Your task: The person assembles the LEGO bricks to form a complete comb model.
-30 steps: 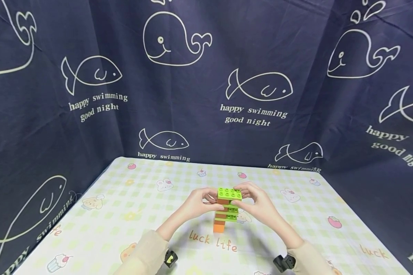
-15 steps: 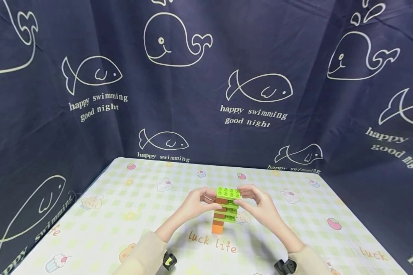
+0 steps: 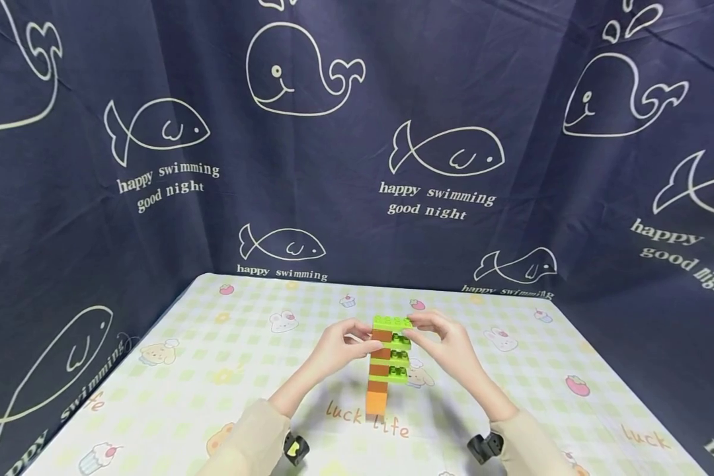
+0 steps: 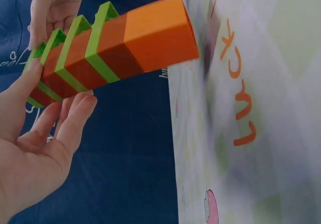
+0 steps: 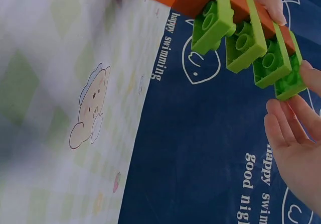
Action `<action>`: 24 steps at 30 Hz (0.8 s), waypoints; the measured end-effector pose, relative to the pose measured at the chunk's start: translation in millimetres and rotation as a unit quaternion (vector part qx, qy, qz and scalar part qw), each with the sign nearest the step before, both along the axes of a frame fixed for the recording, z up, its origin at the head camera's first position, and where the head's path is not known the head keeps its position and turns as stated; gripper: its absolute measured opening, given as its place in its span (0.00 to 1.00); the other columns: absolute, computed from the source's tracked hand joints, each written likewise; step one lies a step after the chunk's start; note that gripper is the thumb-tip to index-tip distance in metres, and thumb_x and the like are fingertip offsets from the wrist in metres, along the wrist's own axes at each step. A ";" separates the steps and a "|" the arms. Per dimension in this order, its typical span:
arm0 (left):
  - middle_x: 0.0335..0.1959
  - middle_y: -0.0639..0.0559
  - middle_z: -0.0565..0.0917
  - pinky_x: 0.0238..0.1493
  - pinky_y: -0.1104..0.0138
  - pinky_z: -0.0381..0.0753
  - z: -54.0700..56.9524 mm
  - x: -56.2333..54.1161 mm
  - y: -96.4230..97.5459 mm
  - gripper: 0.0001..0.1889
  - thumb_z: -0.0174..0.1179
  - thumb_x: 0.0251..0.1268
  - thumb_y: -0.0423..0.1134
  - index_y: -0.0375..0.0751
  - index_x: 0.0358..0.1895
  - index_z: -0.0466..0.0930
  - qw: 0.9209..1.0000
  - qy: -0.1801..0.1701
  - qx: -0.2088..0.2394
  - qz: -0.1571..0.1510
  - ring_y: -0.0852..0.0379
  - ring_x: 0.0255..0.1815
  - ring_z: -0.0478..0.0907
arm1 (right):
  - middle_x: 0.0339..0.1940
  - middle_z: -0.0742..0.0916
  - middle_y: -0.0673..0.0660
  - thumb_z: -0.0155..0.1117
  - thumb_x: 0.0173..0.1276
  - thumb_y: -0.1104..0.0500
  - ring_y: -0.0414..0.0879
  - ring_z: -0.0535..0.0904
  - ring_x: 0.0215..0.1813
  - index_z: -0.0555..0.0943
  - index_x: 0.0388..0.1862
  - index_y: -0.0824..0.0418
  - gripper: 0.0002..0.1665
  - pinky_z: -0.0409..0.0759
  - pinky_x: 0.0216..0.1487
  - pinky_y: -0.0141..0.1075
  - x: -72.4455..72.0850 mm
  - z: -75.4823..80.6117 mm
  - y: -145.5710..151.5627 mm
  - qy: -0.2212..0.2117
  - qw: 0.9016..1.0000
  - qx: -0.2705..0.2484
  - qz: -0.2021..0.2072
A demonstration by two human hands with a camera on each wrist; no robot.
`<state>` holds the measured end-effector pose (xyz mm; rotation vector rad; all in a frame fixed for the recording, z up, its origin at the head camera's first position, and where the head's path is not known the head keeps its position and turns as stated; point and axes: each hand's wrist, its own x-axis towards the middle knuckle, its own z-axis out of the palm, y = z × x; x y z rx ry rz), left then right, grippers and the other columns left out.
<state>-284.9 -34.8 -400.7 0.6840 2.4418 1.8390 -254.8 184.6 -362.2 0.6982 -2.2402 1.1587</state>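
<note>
A tower of toy building blocks has an orange block (image 3: 377,400) at its foot, then reddish-brown blocks with green plates between them, the plates jutting out to the right. My left hand (image 3: 336,347) grips the upper part from the left, thumb on the near side and fingers behind. At the tower's top right, my right hand (image 3: 452,344) pinches the end of the top green plate (image 3: 391,323). In the left wrist view the orange block's (image 4: 160,33) lower end appears raised off the cloth. The right wrist view shows the hollow undersides of the green plates (image 5: 244,42).
A pale checked tablecloth (image 3: 214,357) with cartoon prints covers the table. Dark blue curtains (image 3: 357,152) with white whales and fish stand behind and at both sides. Each wrist carries a small black camera (image 3: 295,449).
Both hands have tipped the tower's top away, so more of its near face shows and its top studs look flatter. Its top sits slightly higher in view, the orange foot lower.
</note>
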 end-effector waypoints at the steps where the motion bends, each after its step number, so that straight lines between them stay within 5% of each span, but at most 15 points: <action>1: 0.39 0.48 0.82 0.37 0.68 0.84 0.4 -0.6 0.6 0.19 0.67 0.55 0.49 0.41 0.45 0.80 1.000 -0.007 0.005 -0.004 0.57 0.34 0.82 | 0.40 0.87 0.58 0.69 0.56 0.66 0.49 0.83 0.40 0.82 0.43 0.65 0.14 0.83 0.45 0.40 -4.7 -3.3 1.6 -0.006 1.000 -0.005 -0.001; 11: 0.35 0.46 0.80 0.33 0.65 0.86 -9.5 -11.4 9.8 0.21 0.67 0.54 0.48 0.33 0.42 0.78 0.996 -0.090 0.024 -0.008 0.57 0.28 0.83 | 0.36 0.88 0.55 0.70 0.57 0.55 0.44 0.85 0.36 0.86 0.37 0.61 0.12 0.82 0.40 0.29 -28.9 -24.7 9.4 -0.097 0.995 -0.021 -0.029; 17: 0.31 0.48 0.82 0.30 0.64 0.86 -21.5 -18.7 15.0 0.18 0.68 0.54 0.46 0.33 0.38 0.79 0.995 -0.096 0.020 -0.007 0.60 0.23 0.81 | 0.34 0.88 0.57 0.71 0.56 0.58 0.43 0.85 0.33 0.85 0.37 0.62 0.11 0.83 0.38 0.28 -33.4 -36.7 9.2 -0.113 0.992 -0.021 -0.044; 24: 0.31 0.45 0.81 0.30 0.63 0.86 -26.7 -26.9 18.1 0.34 0.67 0.55 0.47 0.31 0.60 0.68 0.995 -0.098 -0.004 -0.004 0.53 0.25 0.83 | 0.33 0.88 0.58 0.69 0.58 0.62 0.45 0.84 0.32 0.84 0.40 0.65 0.11 0.82 0.36 0.29 -42.4 -44.7 8.1 -0.119 0.991 0.012 -0.058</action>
